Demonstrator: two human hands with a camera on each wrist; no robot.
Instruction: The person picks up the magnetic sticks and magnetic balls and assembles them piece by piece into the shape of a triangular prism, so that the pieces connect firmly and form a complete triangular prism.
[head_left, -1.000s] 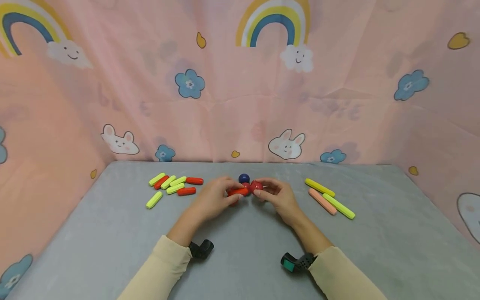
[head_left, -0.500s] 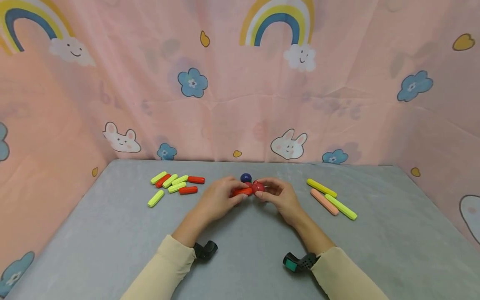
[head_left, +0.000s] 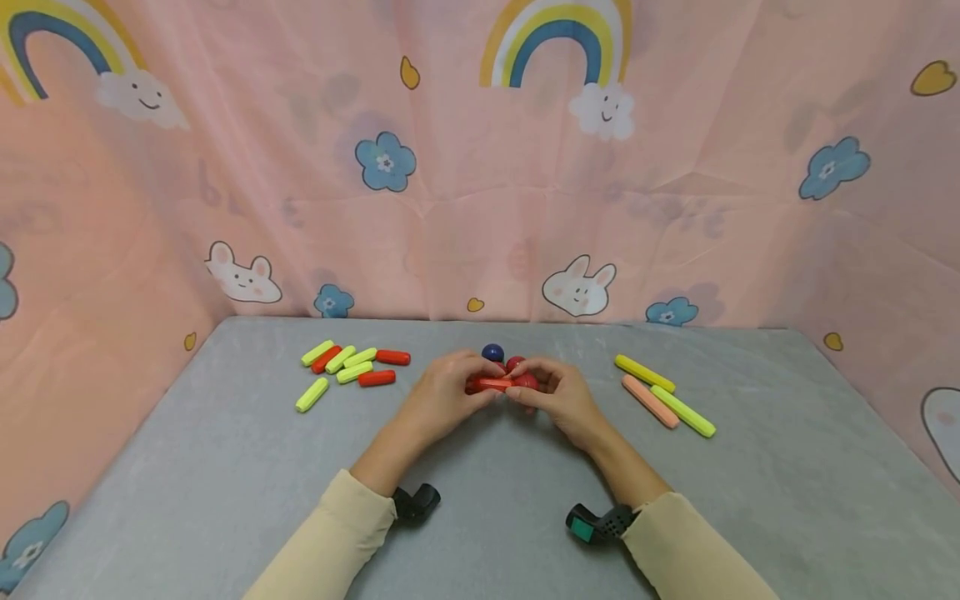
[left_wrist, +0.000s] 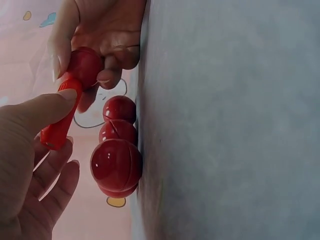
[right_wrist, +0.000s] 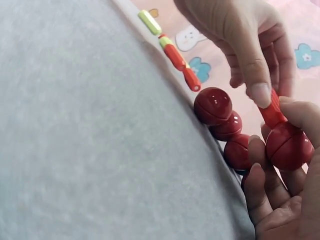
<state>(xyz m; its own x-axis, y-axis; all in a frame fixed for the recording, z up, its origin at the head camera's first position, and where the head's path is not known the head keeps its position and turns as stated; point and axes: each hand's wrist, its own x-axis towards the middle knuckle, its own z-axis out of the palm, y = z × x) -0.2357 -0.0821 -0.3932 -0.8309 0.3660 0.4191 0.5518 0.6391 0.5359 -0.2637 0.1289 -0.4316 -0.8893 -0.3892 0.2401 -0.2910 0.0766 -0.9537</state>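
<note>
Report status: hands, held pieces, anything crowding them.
Left hand pinches red stick; right hand grips red ball at its tip. Three loose red balls rest on table beside them.

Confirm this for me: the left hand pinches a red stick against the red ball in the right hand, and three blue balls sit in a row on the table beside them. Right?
Not quite. The three balls in a row on the table are red, as the left wrist view shows. The left hand does pinch the red stick against the red ball held by the right hand.

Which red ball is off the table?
The red ball pinched in the right hand, joined to the red stick. The three other red balls sit on the table.
</note>
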